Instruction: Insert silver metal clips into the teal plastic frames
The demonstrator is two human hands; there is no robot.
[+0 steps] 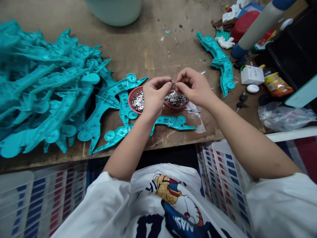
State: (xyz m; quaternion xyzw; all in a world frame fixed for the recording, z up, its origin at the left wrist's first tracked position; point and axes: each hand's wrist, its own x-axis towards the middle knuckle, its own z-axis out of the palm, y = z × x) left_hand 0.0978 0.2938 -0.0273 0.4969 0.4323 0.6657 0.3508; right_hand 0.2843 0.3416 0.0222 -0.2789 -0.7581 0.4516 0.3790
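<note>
My left hand (156, 94) and my right hand (192, 86) meet above two small red baskets. Thumb and forefinger are pinched on each side, with small metal pieces (174, 86) between the fingertips, too small to make out exactly. Below my right hand, one red basket (177, 106) holds many dark and silvery metal parts. The other red basket (132, 107), partly hidden by my left hand, holds shiny metal parts. A turquoise plastic part (170, 121) lies in front of the baskets, crossed by my left forearm.
A large heap of turquoise plastic parts (47, 86) covers the table's left side. Another turquoise part (220, 62) lies at right, near a white box (252, 75), keys (241, 105) and a plastic bag (284, 115). A pale tub (116, 11) stands behind; plastic crates (223, 165) flank my lap.
</note>
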